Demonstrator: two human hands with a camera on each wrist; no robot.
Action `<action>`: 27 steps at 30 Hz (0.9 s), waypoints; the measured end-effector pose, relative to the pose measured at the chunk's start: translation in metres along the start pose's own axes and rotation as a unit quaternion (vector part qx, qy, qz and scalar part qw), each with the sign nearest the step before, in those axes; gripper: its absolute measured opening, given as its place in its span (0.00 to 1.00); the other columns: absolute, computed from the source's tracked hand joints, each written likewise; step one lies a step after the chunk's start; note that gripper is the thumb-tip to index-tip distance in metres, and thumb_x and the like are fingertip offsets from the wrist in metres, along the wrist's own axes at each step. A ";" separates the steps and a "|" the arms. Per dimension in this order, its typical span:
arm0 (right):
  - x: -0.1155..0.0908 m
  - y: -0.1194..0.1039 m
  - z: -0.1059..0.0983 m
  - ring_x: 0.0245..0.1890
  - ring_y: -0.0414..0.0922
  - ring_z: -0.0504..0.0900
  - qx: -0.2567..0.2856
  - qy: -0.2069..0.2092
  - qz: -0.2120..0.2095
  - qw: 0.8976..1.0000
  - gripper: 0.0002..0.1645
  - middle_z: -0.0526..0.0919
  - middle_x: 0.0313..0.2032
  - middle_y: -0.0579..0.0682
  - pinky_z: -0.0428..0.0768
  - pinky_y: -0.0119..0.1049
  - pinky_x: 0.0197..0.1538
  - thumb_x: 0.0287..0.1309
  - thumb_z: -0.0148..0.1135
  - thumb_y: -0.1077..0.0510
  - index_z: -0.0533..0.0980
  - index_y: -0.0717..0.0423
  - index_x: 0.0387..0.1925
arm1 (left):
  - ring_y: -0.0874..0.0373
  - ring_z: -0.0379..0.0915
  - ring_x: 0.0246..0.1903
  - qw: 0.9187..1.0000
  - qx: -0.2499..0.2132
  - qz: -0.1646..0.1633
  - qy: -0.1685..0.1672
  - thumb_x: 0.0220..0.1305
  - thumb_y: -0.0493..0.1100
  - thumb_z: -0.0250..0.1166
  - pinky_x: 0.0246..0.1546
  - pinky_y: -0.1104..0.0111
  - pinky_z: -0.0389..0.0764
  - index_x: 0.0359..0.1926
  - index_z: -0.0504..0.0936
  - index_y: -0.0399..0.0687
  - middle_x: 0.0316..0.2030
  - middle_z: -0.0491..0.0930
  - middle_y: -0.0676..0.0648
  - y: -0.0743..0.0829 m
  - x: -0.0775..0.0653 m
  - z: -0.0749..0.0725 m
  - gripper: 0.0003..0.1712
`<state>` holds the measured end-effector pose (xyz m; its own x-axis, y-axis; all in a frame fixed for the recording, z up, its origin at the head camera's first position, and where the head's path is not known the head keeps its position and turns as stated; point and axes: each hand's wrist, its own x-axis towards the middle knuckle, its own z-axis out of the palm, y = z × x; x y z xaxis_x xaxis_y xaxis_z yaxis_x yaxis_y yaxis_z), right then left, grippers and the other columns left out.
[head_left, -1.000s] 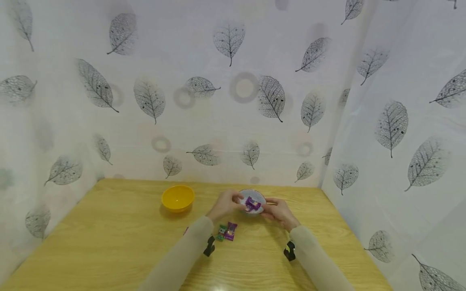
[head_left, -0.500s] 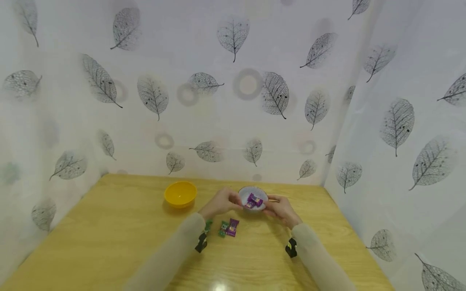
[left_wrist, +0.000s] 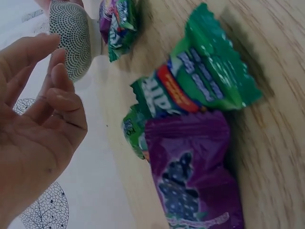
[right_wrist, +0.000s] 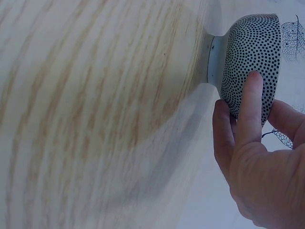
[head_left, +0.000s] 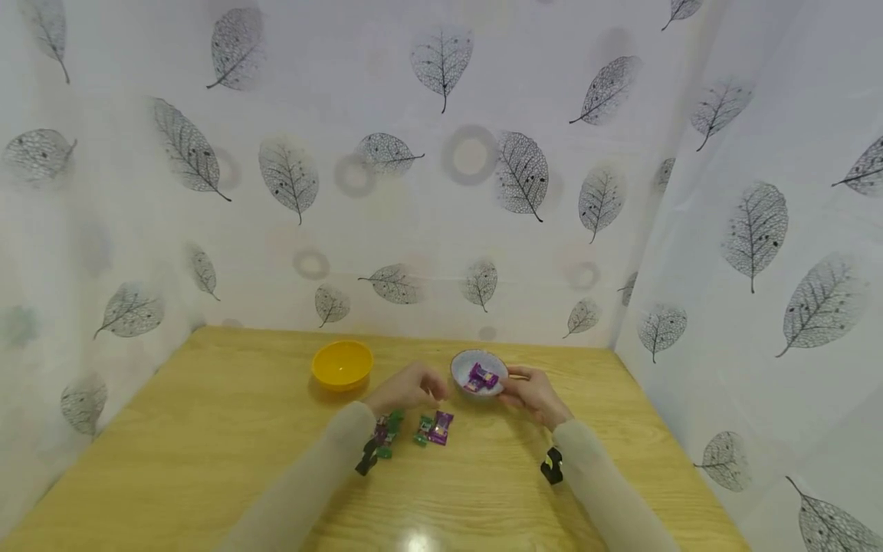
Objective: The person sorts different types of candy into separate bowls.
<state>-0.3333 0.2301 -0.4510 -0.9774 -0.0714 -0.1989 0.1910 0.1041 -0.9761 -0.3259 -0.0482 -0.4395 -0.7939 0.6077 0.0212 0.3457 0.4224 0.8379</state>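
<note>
My right hand [head_left: 534,397] holds the rim of a small bowl [right_wrist: 255,45] with black dots outside, thumb at the rim and fingers against the outer wall. The bowl stands upright on the table, and purple wrapped candies [head_left: 483,376] lie inside. My left hand [head_left: 412,386] hovers left of the bowl, fingers loosely bent and holding nothing. Below its fingertips lie a green candy [head_left: 424,431] and a purple candy [head_left: 441,428] side by side. Beside the left wrist sits a pile of candies [head_left: 388,433]; the left wrist view shows a purple grape packet [left_wrist: 190,171] and a green packet [left_wrist: 195,81].
A yellow bowl [head_left: 342,366] stands at the back of the table, left of the dotted one. The wooden table [head_left: 228,429] meets a leaf-printed curtain [head_left: 428,222] at the back and on the right.
My left hand has come off the dotted bowl's rim and moved left and nearer, uncovering the pile beside its wrist. My right hand has kept its hold on the bowl.
</note>
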 end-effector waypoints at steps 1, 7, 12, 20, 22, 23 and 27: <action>0.000 0.000 0.000 0.32 0.41 0.87 0.000 0.000 0.000 1.000 0.28 0.76 0.55 0.72 0.85 0.34 0.44 0.65 0.57 0.67 0.65 0.72 0.65 | 0.53 0.77 0.36 1.000 0.001 -0.009 -0.006 0.55 0.28 0.66 0.41 0.63 0.80 0.39 0.85 0.38 0.38 0.85 0.41 -0.001 -0.001 0.000 0.09; 0.000 -0.001 0.000 0.31 0.41 0.87 0.000 0.005 0.007 1.000 0.28 0.76 0.55 0.72 0.84 0.35 0.46 0.65 0.57 0.67 0.65 0.71 0.65 | 0.49 0.78 0.41 0.998 0.031 -0.045 -0.037 0.57 0.30 0.67 0.44 0.59 0.81 0.38 0.87 0.46 0.39 0.86 0.47 -0.007 -0.001 0.000 0.10; -0.001 -0.001 0.000 0.32 0.41 0.87 -0.001 0.004 0.004 1.000 0.29 0.76 0.56 0.72 0.85 0.34 0.45 0.65 0.58 0.67 0.65 0.71 0.65 | 0.47 0.78 0.40 0.998 0.036 -0.031 -0.049 0.57 0.27 0.64 0.42 0.56 0.82 0.39 0.88 0.43 0.39 0.85 0.44 -0.008 0.000 0.002 0.12; -0.001 -0.002 0.000 0.32 0.41 0.87 0.004 0.002 -0.002 1.000 0.28 0.76 0.55 0.73 0.85 0.31 0.42 0.65 0.57 0.67 0.65 0.72 0.65 | 0.47 0.78 0.37 0.997 0.036 -0.021 -0.063 0.53 0.23 0.60 0.31 0.61 0.80 0.43 0.88 0.44 0.42 0.85 0.44 -0.008 0.002 0.005 0.21; 0.000 -0.001 0.001 0.31 0.41 0.87 0.004 0.002 0.000 1.000 0.28 0.76 0.55 0.73 0.85 0.31 0.41 0.65 0.57 0.67 0.65 0.71 0.65 | 0.48 0.78 0.37 0.996 0.036 -0.024 -0.072 0.52 0.22 0.59 0.31 0.64 0.80 0.44 0.88 0.45 0.43 0.85 0.46 -0.008 0.003 0.005 0.22; 0.000 -0.001 0.001 0.31 0.41 0.87 0.004 0.001 0.001 1.000 0.28 0.76 0.55 0.73 0.85 0.31 0.41 0.65 0.57 0.67 0.65 0.71 0.65 | 0.50 0.78 0.37 0.996 0.036 -0.024 -0.075 0.51 0.22 0.60 0.31 0.64 0.80 0.44 0.88 0.45 0.43 0.86 0.47 -0.009 0.004 0.006 0.23; 0.000 -0.001 0.000 0.31 0.42 0.87 0.007 -0.001 0.004 1.000 0.28 0.76 0.55 0.72 0.85 0.31 0.41 0.65 0.57 0.67 0.65 0.71 0.65 | 0.54 0.76 0.37 0.995 0.034 -0.025 -0.085 0.51 0.23 0.61 0.37 0.66 0.79 0.45 0.87 0.44 0.43 0.86 0.46 -0.010 0.006 0.007 0.22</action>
<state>-0.3330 0.2296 -0.4504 -0.9760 -0.0718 -0.2058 0.1991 0.0909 -0.9758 -0.3306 -0.0440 -0.4515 -0.7165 0.6876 -0.1173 0.3454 0.4958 0.7968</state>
